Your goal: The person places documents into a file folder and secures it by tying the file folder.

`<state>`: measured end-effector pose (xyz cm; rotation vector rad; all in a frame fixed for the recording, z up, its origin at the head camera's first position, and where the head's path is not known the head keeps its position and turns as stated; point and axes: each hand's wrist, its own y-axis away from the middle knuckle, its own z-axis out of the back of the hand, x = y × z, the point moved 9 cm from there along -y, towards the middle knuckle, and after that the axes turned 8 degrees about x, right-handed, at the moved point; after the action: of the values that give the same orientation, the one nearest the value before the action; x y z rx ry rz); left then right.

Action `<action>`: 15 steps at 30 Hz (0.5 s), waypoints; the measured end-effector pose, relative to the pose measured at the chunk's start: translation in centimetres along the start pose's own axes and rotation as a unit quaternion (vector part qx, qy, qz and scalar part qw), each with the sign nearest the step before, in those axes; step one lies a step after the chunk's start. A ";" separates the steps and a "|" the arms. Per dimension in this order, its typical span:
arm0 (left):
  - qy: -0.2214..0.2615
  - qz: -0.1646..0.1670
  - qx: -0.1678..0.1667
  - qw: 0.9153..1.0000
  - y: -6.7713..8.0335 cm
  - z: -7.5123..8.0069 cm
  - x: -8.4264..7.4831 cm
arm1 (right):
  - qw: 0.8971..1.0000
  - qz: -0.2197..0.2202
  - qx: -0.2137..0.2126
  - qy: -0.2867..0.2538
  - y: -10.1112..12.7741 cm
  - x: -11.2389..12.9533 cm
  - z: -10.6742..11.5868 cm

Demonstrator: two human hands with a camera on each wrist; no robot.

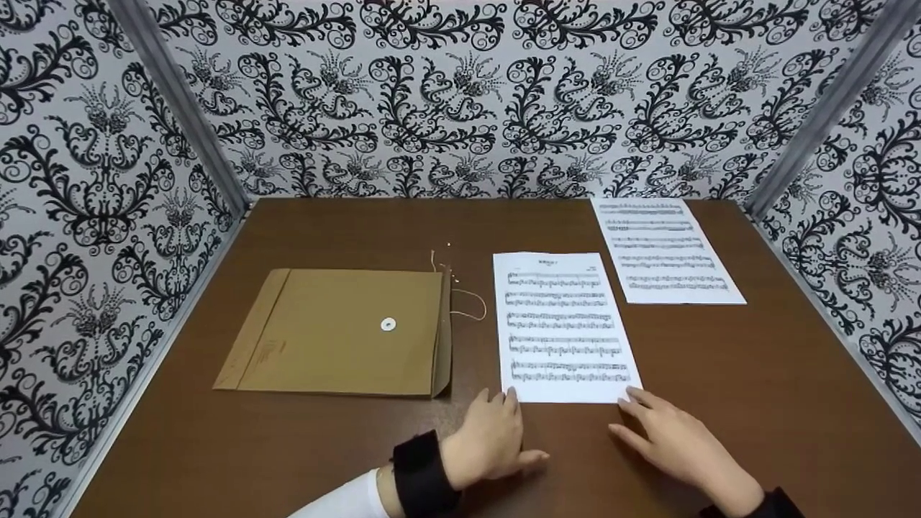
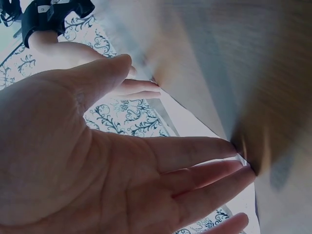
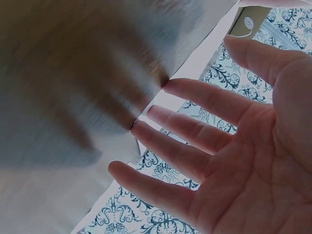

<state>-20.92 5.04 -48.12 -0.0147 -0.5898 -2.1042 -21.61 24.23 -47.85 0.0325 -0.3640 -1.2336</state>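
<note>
Sheet music page (image 1: 563, 327) lies flat on the brown counter (image 1: 755, 388), long axis running away from the person, its near edge just ahead of both hands. Left hand (image 1: 489, 439) touches the near left corner and right hand (image 1: 673, 435) the near right, each grip released with straight fingers. Further left lies a kraft string-tie envelope (image 1: 345, 332); farthest back, a second sheet (image 1: 665, 250).
</note>
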 end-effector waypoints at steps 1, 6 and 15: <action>0.003 0.000 0.000 1.000 0.1 0.0 0.0 | 1.000 0.000 0.002 0.000 0.1 0.0 0.0; 0.000 -0.002 0.002 1.000 0.4 -0.1 -0.3 | 1.000 -0.003 0.001 0.002 0.6 0.0 -0.1; -0.016 -0.013 -0.010 1.000 1.0 -0.3 -1.0 | 1.000 -0.005 0.008 -0.006 1.3 -0.2 -0.3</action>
<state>-19.49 5.20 -48.17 -0.0529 -0.5912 -2.1388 -20.42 24.76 -47.90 0.0419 -0.3847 -1.2417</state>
